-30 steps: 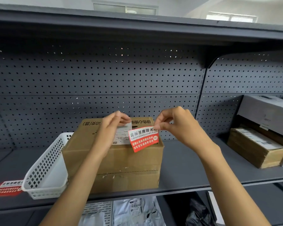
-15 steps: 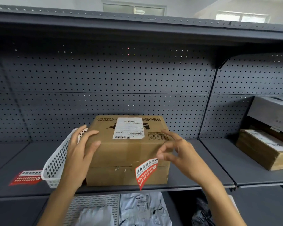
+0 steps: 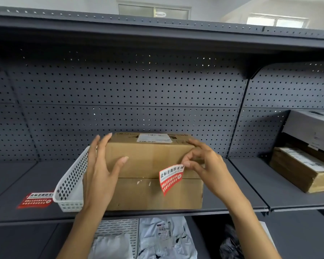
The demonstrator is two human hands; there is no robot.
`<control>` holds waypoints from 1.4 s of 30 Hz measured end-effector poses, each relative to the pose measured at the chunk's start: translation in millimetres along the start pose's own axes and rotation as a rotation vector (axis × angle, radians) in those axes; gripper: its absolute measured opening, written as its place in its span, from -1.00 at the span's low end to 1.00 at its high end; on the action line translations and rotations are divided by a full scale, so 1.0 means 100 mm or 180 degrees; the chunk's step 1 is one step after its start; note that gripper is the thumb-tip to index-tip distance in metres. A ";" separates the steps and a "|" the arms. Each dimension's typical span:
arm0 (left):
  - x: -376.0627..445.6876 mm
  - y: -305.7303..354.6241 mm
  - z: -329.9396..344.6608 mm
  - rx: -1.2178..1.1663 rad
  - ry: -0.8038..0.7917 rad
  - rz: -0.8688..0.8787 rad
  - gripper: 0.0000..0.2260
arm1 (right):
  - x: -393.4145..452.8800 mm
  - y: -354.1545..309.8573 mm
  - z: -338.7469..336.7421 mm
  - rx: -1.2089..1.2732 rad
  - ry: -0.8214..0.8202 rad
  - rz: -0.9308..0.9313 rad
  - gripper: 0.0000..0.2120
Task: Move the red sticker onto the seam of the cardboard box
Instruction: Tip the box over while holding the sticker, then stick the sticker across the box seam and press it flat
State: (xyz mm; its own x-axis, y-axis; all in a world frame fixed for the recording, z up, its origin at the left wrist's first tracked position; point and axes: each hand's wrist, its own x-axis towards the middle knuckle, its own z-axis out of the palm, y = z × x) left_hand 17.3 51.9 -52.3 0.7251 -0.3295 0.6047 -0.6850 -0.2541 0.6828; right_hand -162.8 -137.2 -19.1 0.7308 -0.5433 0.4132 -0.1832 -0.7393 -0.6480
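A brown cardboard box (image 3: 150, 159) stands on the dark shelf, its front face split by a horizontal seam (image 3: 138, 178). The red sticker (image 3: 171, 179) with white print hangs tilted in front of that face, right of centre, crossing the seam line. My right hand (image 3: 204, 165) pinches its upper right corner between thumb and forefinger. My left hand (image 3: 101, 171) presses against the box's left front corner, fingers spread, thumb on the front face. I cannot tell whether the sticker touches the cardboard.
A white perforated basket (image 3: 69, 186) leans against the box's left side. Another red sticker (image 3: 36, 200) lies flat on the shelf (image 3: 232, 184) further left. Stacked boxes (image 3: 303, 167) sit at the right. Grey mail bags (image 3: 163, 238) lie on the lower shelf.
The sticker came down from above the box top to its front face and now sits higher, over the seam. My left hand let go of the sticker and braced the box's left corner.
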 end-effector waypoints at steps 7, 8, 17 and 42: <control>0.26 0.33 0.01 0.1268 -0.0399 0.0400 -0.60 | 0.36 -0.21 -0.25 -0.0176 -0.0393 0.0117 -0.75; 0.31 0.32 0.05 0.1324 -0.0470 0.0318 -0.59 | 0.43 -0.23 -0.26 -0.0174 -0.0445 0.0163 -0.74; 0.43 0.14 0.35 0.1563 0.0016 0.0554 -0.60 | 0.59 -0.43 -0.24 -0.0294 -0.0474 0.0045 -0.77; 0.47 0.21 0.42 0.1441 -0.0070 0.0797 -0.37 | 0.65 -0.40 0.14 -0.0981 -0.0242 0.0342 -0.79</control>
State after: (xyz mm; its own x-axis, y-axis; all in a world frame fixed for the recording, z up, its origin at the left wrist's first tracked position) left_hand 33.9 -6.9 -26.5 0.5366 -0.4486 0.7148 -0.8031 -0.5314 0.2694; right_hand -98.8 -137.1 24.3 0.7414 -0.6020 0.2967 -0.4436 -0.7713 -0.4564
